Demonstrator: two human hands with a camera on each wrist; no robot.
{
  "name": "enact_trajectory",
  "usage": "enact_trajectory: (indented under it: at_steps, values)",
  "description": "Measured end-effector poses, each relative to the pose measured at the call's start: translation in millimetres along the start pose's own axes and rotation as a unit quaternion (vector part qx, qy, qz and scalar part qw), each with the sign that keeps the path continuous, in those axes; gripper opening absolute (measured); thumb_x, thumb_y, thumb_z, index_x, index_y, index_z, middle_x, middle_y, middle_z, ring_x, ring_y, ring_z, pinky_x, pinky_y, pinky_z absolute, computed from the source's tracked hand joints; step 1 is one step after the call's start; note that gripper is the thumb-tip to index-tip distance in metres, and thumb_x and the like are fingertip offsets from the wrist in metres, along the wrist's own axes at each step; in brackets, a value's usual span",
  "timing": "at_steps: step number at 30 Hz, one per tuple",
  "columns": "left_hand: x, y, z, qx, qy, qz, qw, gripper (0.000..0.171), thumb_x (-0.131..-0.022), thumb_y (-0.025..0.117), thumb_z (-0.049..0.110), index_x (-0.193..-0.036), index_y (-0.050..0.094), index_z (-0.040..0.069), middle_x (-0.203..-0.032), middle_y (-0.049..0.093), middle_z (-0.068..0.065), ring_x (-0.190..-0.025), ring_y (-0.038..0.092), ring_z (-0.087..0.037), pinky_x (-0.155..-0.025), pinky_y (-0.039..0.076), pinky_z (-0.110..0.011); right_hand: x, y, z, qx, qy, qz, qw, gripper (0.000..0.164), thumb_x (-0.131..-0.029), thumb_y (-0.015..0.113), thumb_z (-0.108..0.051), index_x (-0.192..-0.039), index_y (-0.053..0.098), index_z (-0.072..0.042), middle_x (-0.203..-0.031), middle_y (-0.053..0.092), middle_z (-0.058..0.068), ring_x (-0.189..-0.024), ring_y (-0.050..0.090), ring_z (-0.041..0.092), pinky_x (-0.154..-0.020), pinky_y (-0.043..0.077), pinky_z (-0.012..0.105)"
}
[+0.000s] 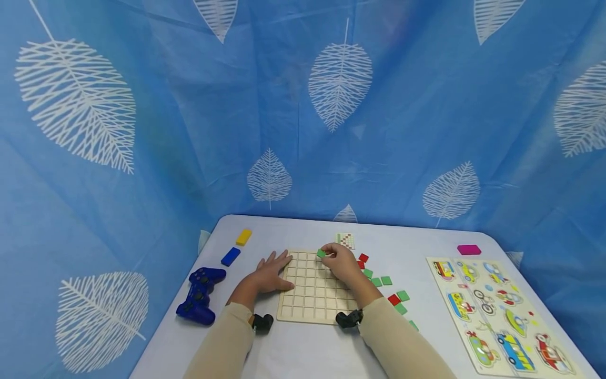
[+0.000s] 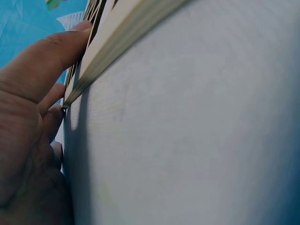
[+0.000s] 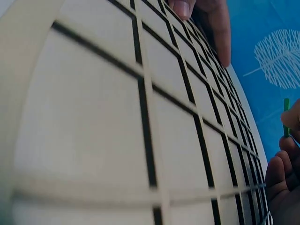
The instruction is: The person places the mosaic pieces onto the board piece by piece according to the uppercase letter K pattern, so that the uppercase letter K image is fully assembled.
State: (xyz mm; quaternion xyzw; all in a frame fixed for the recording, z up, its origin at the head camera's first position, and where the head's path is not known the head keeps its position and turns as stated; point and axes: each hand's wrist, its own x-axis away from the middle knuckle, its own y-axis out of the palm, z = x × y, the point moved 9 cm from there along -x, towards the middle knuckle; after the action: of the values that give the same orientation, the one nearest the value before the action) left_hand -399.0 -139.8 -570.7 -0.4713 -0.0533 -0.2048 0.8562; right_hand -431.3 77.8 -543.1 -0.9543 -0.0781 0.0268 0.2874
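Note:
A pale wooden grid board (image 1: 306, 301) lies on the table in front of the person. The left hand (image 1: 269, 275) rests along its left side with fingers spread, and in the left wrist view the thumb (image 2: 56, 51) lies on the board's edge. Over the board's far side, the right hand (image 1: 342, 263) pinches a green square tile (image 1: 321, 253) between thumb and fingertips. That tile (image 3: 286, 117) appears edge-on in the right wrist view, held above the grid. The grid squares in sight hold no tiles; the right forearm hides part of the board.
Loose green tiles (image 1: 386, 280) and red tiles (image 1: 394, 299) lie right of the board. A small pattern card (image 1: 345, 240) sits behind it. Yellow (image 1: 243, 237) and blue (image 1: 231, 256) blocks and a game controller (image 1: 201, 296) are left; a magenta block (image 1: 469, 249) and picture puzzle (image 1: 492, 329) right.

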Motion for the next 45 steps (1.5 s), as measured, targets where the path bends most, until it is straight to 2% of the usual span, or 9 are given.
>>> enact_trajectory:
  at_steps: [8, 17, 21, 27, 36, 45]
  values:
    - [0.5, -3.9, 0.3, 0.001, -0.008, -0.002, 1.0000, 0.095, -0.087, 0.082, 0.049, -0.165, 0.035, 0.024, -0.177, 0.016, 0.001, -0.164, 0.000, -0.033, -0.131, 0.000, -0.059, -16.1, 22.3, -10.5, -0.024, -0.010, -0.012, 1.000, 0.028, -0.097, 0.071, -0.020, -0.125, 0.072, -0.016, -0.116, 0.069, 0.003, -0.106, 0.068, 0.021, -0.086, 0.059, 0.041]
    - [0.2, -3.9, 1.0, 0.006, -0.009, -0.003, 0.9999, 0.094, -0.086, 0.084, 0.048, -0.164, 0.038, 0.023, -0.176, 0.019, 0.000, -0.164, 0.002, -0.033, -0.131, 0.001, -0.061, -29.4, 43.0, -9.9, -0.040, 0.008, -0.014, 0.999, 0.029, -0.097, 0.074, -0.019, -0.125, 0.073, -0.016, -0.119, 0.069, 0.004, -0.113, 0.067, 0.024, -0.090, 0.060, 0.043]
    - [-0.1, -3.7, -0.2, 0.005, -0.012, -0.002, 0.9999, 0.094, -0.086, 0.084, 0.048, -0.164, 0.037, 0.024, -0.176, 0.018, 0.001, -0.164, 0.001, -0.033, -0.131, 0.001, -0.062, -31.7, 48.9, -11.0, -0.012, 0.011, -0.009, 1.000, 0.028, -0.098, 0.072, -0.019, -0.125, 0.074, -0.017, -0.119, 0.070, 0.004, -0.110, 0.066, 0.023, -0.092, 0.057, 0.047]
    - [0.4, -4.3, 0.6, 0.007, -0.010, -0.003, 0.9999, 0.094, -0.087, 0.084, 0.047, -0.165, 0.037, 0.024, -0.176, 0.018, 0.001, -0.164, 0.001, -0.033, -0.130, 0.001, -0.062, -33.6, 55.2, -12.2, 0.051, 0.023, -0.009, 0.998, 0.031, -0.096, 0.068, -0.018, -0.126, 0.075, -0.019, -0.120, 0.069, 0.003, -0.107, 0.064, 0.023, -0.092, 0.054, 0.047]
    - [-0.5, -4.9, 2.4, 0.005, -0.005, -0.003, 1.0000, 0.094, -0.087, 0.084, 0.047, -0.165, 0.036, 0.024, -0.176, 0.017, 0.002, -0.165, 0.000, -0.031, -0.131, 0.000, -0.059, -33.4, 50.9, -15.7, 0.075, 0.014, -0.010, 0.997, 0.029, -0.096, 0.069, -0.015, -0.124, 0.076, -0.018, -0.125, 0.069, 0.005, -0.118, 0.065, 0.028, -0.100, 0.053, 0.051]
    - [-2.5, -2.0, -3.4, 0.001, -0.021, 0.002, 0.9998, 0.094, -0.086, 0.084, 0.048, -0.165, 0.036, 0.028, -0.176, 0.017, 0.005, -0.165, -0.001, -0.030, -0.131, 0.000, -0.060, -29.0, 53.0, -19.3, 0.095, -0.004, -0.030, 0.995, 0.028, -0.098, 0.071, -0.017, -0.125, 0.076, -0.017, -0.120, 0.068, 0.006, -0.113, 0.065, 0.027, -0.097, 0.055, 0.050]
